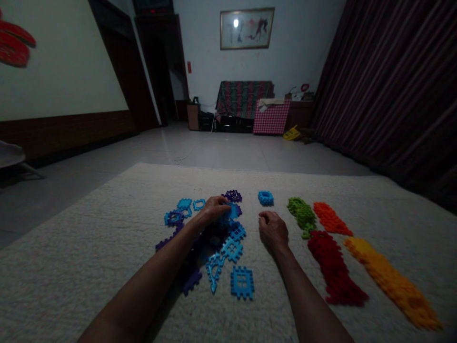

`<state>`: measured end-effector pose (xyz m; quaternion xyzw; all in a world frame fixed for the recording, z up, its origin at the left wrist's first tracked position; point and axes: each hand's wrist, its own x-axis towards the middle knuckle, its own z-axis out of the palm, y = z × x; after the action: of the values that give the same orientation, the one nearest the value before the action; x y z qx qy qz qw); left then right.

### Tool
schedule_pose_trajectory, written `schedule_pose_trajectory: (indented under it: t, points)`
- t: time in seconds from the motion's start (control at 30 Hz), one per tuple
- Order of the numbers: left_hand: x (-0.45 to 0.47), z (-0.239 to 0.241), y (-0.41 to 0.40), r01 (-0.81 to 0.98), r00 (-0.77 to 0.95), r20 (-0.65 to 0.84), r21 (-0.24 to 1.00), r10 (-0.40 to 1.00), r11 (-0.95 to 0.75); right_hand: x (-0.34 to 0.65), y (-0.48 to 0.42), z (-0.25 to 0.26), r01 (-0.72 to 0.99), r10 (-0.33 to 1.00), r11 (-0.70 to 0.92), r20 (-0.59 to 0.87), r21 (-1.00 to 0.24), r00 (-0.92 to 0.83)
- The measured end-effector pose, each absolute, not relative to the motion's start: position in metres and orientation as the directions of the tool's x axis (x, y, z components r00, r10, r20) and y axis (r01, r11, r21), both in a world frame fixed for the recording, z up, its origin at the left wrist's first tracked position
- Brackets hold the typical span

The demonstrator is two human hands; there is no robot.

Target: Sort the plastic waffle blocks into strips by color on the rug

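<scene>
My left hand reaches over the heap of blue and purple plastic interlocking tiles, its fingers closed on a blue tile at the heap's far right side. Part of the heap is hidden beneath my left forearm. My right hand rests just above the mat to the right of the heap, fingers curled in, with nothing visible in them. Beyond it lies a small stack of light-blue tiles. A blue window-shaped tile and a pointed blue tile lie at the near side of the heap.
To the right lie rows of green tiles, orange tiles, red tiles and yellow tiles. All rest on a pale mat over a tiled floor. A covered sofa-like piece stands by the far wall; a dark curtain hangs right.
</scene>
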<state>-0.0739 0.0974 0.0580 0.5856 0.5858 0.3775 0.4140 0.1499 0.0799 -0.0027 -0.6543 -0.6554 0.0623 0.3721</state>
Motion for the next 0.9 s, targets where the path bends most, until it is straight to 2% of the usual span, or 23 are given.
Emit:
schedule_pose_trajectory:
  t: [0.07,0.2,0.3,0.43,0.5,0.6,0.9]
  points:
    - [-0.069,0.057,0.091,0.463,0.098,-0.08,0.886,0.992,0.026,0.15,0.08,-0.002,0.813,0.907,0.131,0.399,-0.568,0.132]
    - [-0.062,0.056,0.084,0.712,0.169,-0.019,0.694,0.985,-0.109,0.149,0.079,-0.001,0.804,0.906,0.138,0.401,-0.578,0.133]
    - [-0.061,0.056,0.082,0.801,0.181,-0.006,0.581,0.983,-0.144,0.147,0.078,0.0,0.744,0.907,0.196,0.406,-0.639,0.11]
    - [-0.061,0.057,0.08,0.854,0.158,-0.005,0.502,0.987,-0.135,0.145,0.076,0.003,0.617,0.893,0.435,0.403,-0.656,-0.201]
    - [-0.06,0.058,0.079,0.864,0.14,-0.018,0.491,0.99,-0.113,0.143,0.074,0.004,0.592,0.859,0.512,0.39,-0.623,-0.332]
    - [-0.058,0.059,0.079,0.854,0.113,-0.031,0.515,0.993,-0.081,0.14,0.069,0.007,0.599,0.835,0.551,0.391,-0.582,-0.387]
    - [-0.054,0.052,0.08,0.818,0.082,-0.019,0.572,0.996,-0.057,0.132,0.063,0.005,0.599,0.84,0.539,0.435,-0.592,-0.325]
